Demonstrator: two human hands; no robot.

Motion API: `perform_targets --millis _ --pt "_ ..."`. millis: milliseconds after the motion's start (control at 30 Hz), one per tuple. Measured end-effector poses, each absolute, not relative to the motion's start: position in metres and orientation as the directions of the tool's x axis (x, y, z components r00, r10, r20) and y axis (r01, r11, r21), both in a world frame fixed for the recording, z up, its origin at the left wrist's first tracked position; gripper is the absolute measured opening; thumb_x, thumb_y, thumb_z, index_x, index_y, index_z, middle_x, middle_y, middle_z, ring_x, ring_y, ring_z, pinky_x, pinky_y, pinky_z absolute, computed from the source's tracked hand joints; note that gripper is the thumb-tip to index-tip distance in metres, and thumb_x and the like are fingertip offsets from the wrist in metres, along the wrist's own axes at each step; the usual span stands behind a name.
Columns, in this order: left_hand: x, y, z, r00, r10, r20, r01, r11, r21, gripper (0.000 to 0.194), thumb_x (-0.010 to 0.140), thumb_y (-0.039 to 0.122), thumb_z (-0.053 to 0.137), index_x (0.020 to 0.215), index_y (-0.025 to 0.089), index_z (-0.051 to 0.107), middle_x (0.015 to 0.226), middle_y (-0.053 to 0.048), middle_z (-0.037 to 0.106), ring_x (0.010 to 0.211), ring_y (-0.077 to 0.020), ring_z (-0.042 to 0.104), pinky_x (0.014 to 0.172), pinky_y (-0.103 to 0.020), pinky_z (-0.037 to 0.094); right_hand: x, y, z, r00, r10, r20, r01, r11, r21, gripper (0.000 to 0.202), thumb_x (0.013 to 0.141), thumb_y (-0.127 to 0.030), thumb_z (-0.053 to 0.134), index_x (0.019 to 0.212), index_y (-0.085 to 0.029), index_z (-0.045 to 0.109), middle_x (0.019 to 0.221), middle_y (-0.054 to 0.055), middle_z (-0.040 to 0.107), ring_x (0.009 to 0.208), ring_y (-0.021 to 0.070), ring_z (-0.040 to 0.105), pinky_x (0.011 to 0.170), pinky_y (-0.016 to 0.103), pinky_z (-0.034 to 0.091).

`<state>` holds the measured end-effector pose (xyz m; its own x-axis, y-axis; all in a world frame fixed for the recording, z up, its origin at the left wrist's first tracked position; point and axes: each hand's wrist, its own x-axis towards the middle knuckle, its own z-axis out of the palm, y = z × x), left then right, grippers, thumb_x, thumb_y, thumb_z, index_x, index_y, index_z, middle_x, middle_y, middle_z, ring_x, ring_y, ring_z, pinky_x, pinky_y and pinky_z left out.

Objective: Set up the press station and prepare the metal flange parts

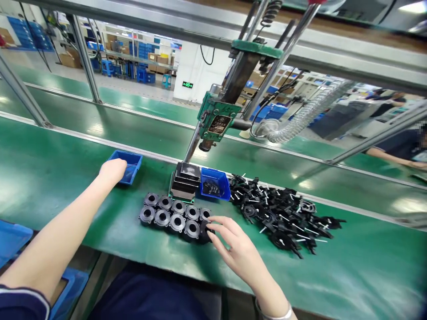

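Observation:
Two rows of round black plastic housings [177, 223] with open centres stand close together on the green table in front of me. My right hand [235, 244] is at the right end of the rows, its thumb and fingers curved round the edge of the nearest end housing [203, 235]. That housing is partly hidden by the fingertips. Over to the left, my left hand [112, 171] reaches into a small blue bin [135, 165] with its fingers curled down. Its fingertips and whatever they touch are hidden.
Behind the rows stands a green hand press [218, 118] over a black stepped base [185, 180]. A second blue bin [216, 178] beside it holds thin dark rings. To the right lies a heap of black parts with white pins [276, 209]. Another person's arm [393, 158] shows far right.

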<state>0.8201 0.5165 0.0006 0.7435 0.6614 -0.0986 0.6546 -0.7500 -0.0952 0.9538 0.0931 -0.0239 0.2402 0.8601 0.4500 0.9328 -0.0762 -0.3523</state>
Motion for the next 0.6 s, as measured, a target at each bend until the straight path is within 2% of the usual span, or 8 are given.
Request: perform_targets --millis 67,100,167,233,300,400,533,600 --pt "0.8 0.498 0.016 0.711 0.702 0.039 0.703 -0.71 -0.051 0.033 0.098 0.022 0.04 0.104 0.006 0.069 0.108 -0.025 0.072 0.104 -0.0385 0.07 0.082 -0.044 0.055 0.951 0.091 -0.019 0.236 0.834 0.5 0.933 -0.05 -0.356 0.016 0.102 -0.013 0.057 0.117 -0.018 0.061 0.113 0.01 0.065 0.107 0.0226 0.061 0.091 0.042 0.055" --pt "0.788 0.484 0.023 0.669 0.726 0.159 0.73 -0.682 0.044 0.034 0.099 0.026 0.039 0.104 0.009 0.068 0.11 -0.022 0.071 0.104 -0.038 0.07 0.083 -0.045 0.055 0.949 0.092 -0.016 0.224 0.817 0.532 0.937 -0.03 -0.348 0.019 0.101 -0.01 0.057 0.118 -0.017 0.061 0.11 0.01 0.066 0.104 0.0217 0.062 0.09 0.04 0.055" --pt "0.768 0.445 0.031 0.579 0.723 0.376 0.639 -0.689 0.341 0.032 0.098 0.038 0.047 0.109 0.015 0.066 0.107 -0.013 0.073 0.104 -0.0324 0.07 0.088 -0.043 0.054 0.938 0.096 -0.009 0.184 0.774 0.605 0.951 0.015 -0.309 0.029 0.099 -0.005 0.058 0.125 -0.014 0.059 0.113 0.012 0.068 0.107 0.0216 0.063 0.091 0.038 0.056" --pt "0.759 0.396 0.029 0.643 0.72 0.26 0.38 -0.596 0.708 0.032 0.091 0.047 0.06 0.108 0.02 0.063 0.086 -0.004 0.072 0.081 -0.0227 0.071 0.078 -0.033 0.056 0.924 0.104 -0.004 0.097 0.758 0.645 0.967 0.08 -0.24 0.04 0.097 -0.002 0.057 0.136 -0.01 0.054 0.129 0.018 0.064 0.118 0.0236 0.06 0.095 0.038 0.056" --pt "0.761 0.345 0.019 0.818 0.575 0.023 0.219 -0.348 0.911 0.036 0.09 0.045 0.064 0.116 0.023 0.054 0.076 0.002 0.068 0.068 -0.018 0.068 0.066 -0.028 0.056 0.91 0.114 0.0 -0.008 0.789 0.614 0.977 0.135 -0.162 0.045 0.1 -0.004 0.052 0.144 -0.009 0.048 0.146 0.022 0.052 0.129 0.0274 0.055 0.098 0.039 0.057" --pt "0.775 0.287 0.001 0.932 0.356 -0.07 0.134 -0.159 0.978 0.024 0.091 0.029 0.06 0.11 0.024 0.047 0.079 0.004 0.064 0.068 -0.0143 0.066 0.066 -0.026 0.055 0.9 0.126 -0.002 -0.068 0.843 0.533 0.986 0.138 -0.093 0.042 0.105 -0.008 0.04 0.146 -0.007 0.047 0.144 0.022 0.055 0.126 0.0304 0.058 0.096 0.042 0.059" --pt "0.781 0.274 -0.003 0.972 0.23 -0.041 0.088 -0.195 0.977 0.033 0.089 0.022 0.064 0.117 0.024 0.048 0.092 0.001 0.067 0.081 -0.0137 0.067 0.075 -0.026 0.057 0.911 0.126 -0.015 -0.079 0.83 0.552 0.988 0.14 -0.07 0.038 0.105 -0.009 0.042 0.139 0.001 0.052 0.118 0.021 0.069 0.107 0.0314 0.065 0.089 0.047 0.062" --pt "0.777 0.297 0.0 0.954 0.296 0.041 0.05 -0.294 0.955 0.041 0.092 0.029 0.065 0.128 0.025 0.048 0.102 -0.001 0.069 0.092 -0.0155 0.068 0.087 -0.03 0.057 0.926 0.121 -0.021 -0.043 0.82 0.571 0.985 0.129 -0.111 0.04 0.103 -0.006 0.044 0.142 0.001 0.05 0.12 0.022 0.067 0.112 0.032 0.063 0.091 0.047 0.06"
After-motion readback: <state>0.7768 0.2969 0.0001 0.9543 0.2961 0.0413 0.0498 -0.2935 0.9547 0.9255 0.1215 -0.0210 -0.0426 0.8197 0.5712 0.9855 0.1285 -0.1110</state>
